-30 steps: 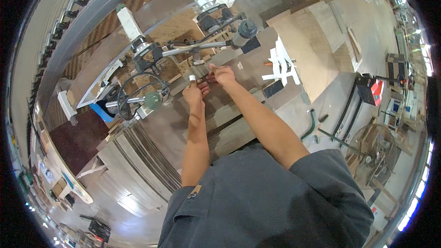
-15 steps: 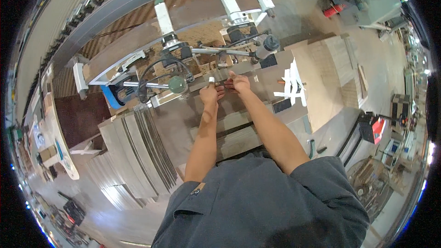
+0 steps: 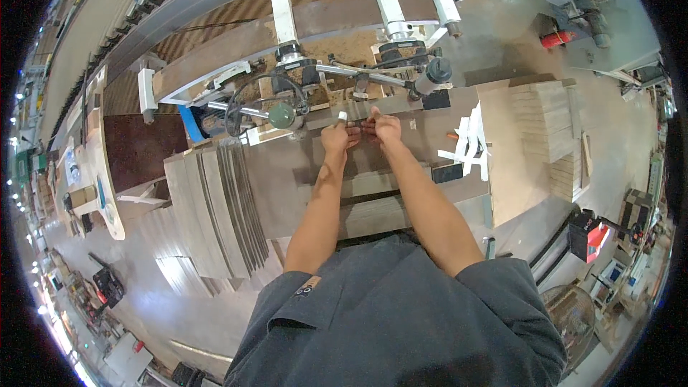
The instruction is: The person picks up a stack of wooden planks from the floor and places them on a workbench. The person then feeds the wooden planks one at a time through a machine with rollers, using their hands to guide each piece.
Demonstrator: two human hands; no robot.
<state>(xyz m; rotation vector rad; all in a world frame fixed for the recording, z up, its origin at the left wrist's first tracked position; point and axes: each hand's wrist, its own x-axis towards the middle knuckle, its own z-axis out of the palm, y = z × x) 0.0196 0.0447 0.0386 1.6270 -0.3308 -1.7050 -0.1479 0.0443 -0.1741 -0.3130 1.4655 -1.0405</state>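
Observation:
My left hand [image 3: 337, 136] and my right hand [image 3: 383, 127] are close together over the brown work surface [image 3: 279, 172], just short of the machine. Their fingers curl toward each other, nearly meeting. Both thumbs point away from me, and the left one has a white wrap [image 3: 342, 116] at its tip. Directly beyond the fingertips, a grey-brown wooden plank [image 3: 405, 104] lies along the machine's near side, touching or almost touching the thumbs. Whatever is pinched between the fingers is too small or hidden to make out.
White-armed machine units [image 3: 390, 11] and a green-capped knob [image 3: 282, 115] stand beyond my hands. Stacked planks [image 3: 208, 208] lie at left, more boards [image 3: 541, 118] at right. White strips [image 3: 469, 140] and a dark block [image 3: 447, 172] rest right of my forearm. A fan [image 3: 566, 319] stands lower right.
The whole view has shifted, with the machine and stacks now farther right in the picture. My hands have come slightly closer together and stay at the same plank.

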